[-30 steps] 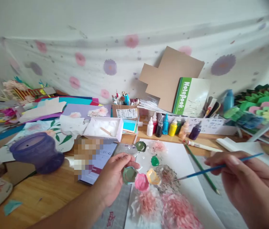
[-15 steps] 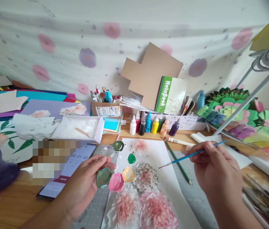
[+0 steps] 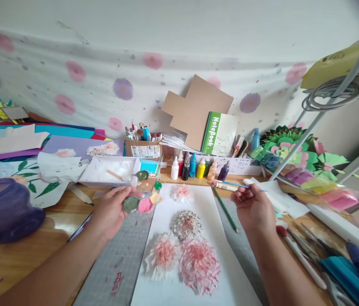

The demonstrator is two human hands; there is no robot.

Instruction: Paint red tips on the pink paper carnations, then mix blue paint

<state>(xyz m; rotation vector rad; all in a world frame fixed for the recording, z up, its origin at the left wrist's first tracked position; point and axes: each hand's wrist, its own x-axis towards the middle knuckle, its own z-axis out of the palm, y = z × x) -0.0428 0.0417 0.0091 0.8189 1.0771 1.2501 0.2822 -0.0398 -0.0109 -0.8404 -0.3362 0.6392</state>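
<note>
My left hand [image 3: 111, 210] is closed on a clear plastic paint palette [image 3: 141, 199] with green, pink and yellow wells, held over the left edge of a white sheet [image 3: 198, 212]. My right hand [image 3: 254, 208] pinches a thin blue paintbrush [image 3: 241, 185] that points left, above the sheet's right edge. On the sheet are painted flowers: a small pink one [image 3: 181, 192], a grey speckled one [image 3: 186, 224] and two large pink ones [image 3: 185, 261]. A green pencil [image 3: 225, 209] lies beside the sheet, under my right hand.
A row of small paint bottles [image 3: 198, 168] stands behind the sheet, with a box of pens [image 3: 142, 146], a green notebook [image 3: 219, 134] and cardboard. A purple vase [image 3: 5, 210] sits at left, a grey cutting mat [image 3: 118, 263] in front, tools [image 3: 322, 259] at right.
The view has pulled back and both hands now sit farther from the camera. My left hand moved the palette up and left off the sheet. My right hand drew the brush away to the right.
</note>
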